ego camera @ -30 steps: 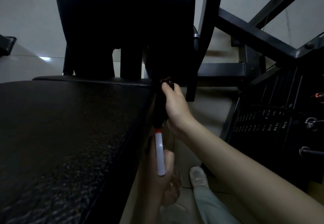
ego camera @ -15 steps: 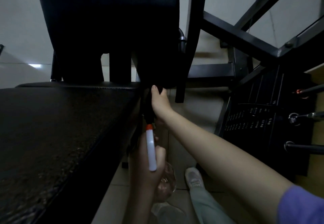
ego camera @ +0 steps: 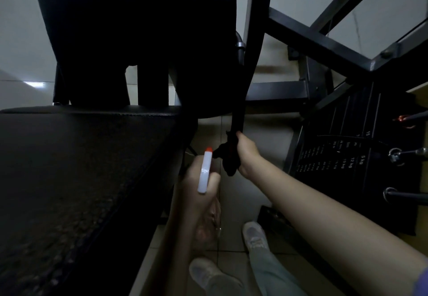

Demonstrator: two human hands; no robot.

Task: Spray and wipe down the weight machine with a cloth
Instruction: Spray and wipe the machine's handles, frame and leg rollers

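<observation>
I've got the right hand point(ego camera: 246, 154) clamped round a dark cloth point(ego camera: 228, 157), pressing it against the lower end of the black upright bar point(ego camera: 251, 64) of the weight machine, so I judge this the wiping step. Just beside it, the left hand point(ego camera: 199, 187) is wrapped round the clear spray bottle point(ego camera: 205, 173), orange nozzle aimed toward the cloth. Next I'd wipe along that bar, or spray first.
</observation>
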